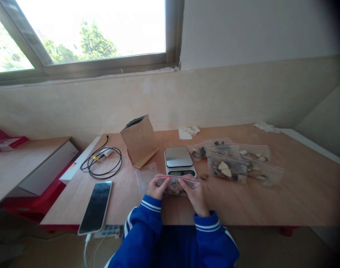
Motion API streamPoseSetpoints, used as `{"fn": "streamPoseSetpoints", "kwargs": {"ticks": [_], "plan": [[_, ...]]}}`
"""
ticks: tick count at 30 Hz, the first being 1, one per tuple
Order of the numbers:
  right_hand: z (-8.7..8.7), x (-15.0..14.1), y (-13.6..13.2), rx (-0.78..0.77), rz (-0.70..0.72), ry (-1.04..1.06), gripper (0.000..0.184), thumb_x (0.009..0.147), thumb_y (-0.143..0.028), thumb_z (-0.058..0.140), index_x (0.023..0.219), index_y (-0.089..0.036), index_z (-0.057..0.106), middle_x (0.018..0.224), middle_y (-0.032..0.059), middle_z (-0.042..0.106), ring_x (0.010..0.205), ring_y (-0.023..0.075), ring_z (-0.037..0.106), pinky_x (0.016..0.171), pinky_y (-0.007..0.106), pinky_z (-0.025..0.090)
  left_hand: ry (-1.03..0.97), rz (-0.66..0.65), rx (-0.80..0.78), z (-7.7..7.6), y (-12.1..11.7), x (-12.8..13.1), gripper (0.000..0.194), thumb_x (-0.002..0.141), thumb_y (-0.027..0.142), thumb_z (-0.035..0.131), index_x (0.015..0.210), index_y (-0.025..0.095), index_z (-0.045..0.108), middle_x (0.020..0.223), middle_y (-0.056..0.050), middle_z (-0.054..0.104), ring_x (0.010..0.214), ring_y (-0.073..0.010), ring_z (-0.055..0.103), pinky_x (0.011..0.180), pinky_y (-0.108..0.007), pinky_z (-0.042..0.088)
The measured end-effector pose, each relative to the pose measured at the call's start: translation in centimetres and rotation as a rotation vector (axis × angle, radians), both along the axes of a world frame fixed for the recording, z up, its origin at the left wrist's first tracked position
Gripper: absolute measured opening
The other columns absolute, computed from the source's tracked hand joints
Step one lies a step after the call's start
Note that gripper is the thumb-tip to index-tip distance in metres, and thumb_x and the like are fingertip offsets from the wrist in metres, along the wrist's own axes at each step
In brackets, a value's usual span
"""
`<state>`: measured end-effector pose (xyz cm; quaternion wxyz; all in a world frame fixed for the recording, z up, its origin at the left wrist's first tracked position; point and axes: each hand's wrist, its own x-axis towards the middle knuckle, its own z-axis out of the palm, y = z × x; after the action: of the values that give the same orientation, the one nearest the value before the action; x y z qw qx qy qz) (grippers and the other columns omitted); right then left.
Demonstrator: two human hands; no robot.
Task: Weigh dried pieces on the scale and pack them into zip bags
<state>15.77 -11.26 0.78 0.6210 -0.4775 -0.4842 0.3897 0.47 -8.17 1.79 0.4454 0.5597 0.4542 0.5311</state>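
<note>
Both hands pinch the red-striped top edge of a clear zip-lock bag [175, 188] with brownish dried pieces inside. My left hand [158, 188] grips the strip at its left part, thumb on top. My right hand [195, 191] grips it further right, also with the thumb on top. Just beyond the bag stands a kitchen scale [179, 157] with a bare metal plate; its display is partly covered by the bag and fingers. A flat clear plastic bag [145, 178] lies to the left of my left hand. One loose brown piece [204, 176] rests right of the scale.
Several filled zip-lock bags [227, 167] lie at the right. An open brown paper bag [140, 141] stands behind the flat bag. A phone [96, 206] with a white cable and a coiled black cable [104, 163] are at the left. Crumpled tissue [192, 130] lies near the wall.
</note>
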Motion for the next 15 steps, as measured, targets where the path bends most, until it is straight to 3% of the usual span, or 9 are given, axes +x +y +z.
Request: {"fn": "streamPoseSetpoints", "kwargs": {"ticks": [5, 11, 15], "plan": [[0.08, -0.06, 0.05, 0.025, 0.075, -0.019, 0.02, 0.08, -0.039, 0.066, 0.086, -0.019, 0.068, 0.087, 0.0034, 0.065, 0.087, 0.0199, 0.062, 0.081, 0.032, 0.049, 0.014, -0.041, 0.018, 0.16, 0.01, -0.18, 0.029, 0.07, 0.042, 0.072, 0.074, 0.013, 0.073, 0.075, -0.007, 0.072, 0.071, -0.0187, 0.066, 0.068, -0.029, 0.053], [0.44, -0.35, -0.13, 0.104, 0.059, -0.097, 0.018, 0.081, -0.036, 0.066, 0.077, -0.02, 0.07, 0.081, 0.0029, 0.064, 0.082, 0.0185, 0.06, 0.077, 0.031, 0.047, 0.083, -0.114, 0.105, 0.65, -0.23, -0.1, 0.024, 0.072, 0.038, 0.072, 0.073, 0.014, 0.074, 0.078, -0.01, 0.071, 0.079, -0.0206, 0.066, 0.077, -0.032, 0.052], [0.25, -0.76, -0.19, 0.116, 0.003, -0.121, 0.019, 0.083, -0.035, 0.065, 0.072, -0.02, 0.067, 0.076, 0.0018, 0.064, 0.078, 0.0177, 0.059, 0.075, 0.031, 0.045, 0.093, -0.097, 0.095, 0.51, -0.31, 0.01, 0.023, 0.073, 0.037, 0.072, 0.076, 0.014, 0.074, 0.078, -0.009, 0.07, 0.078, -0.0204, 0.066, 0.075, -0.032, 0.052]]}}
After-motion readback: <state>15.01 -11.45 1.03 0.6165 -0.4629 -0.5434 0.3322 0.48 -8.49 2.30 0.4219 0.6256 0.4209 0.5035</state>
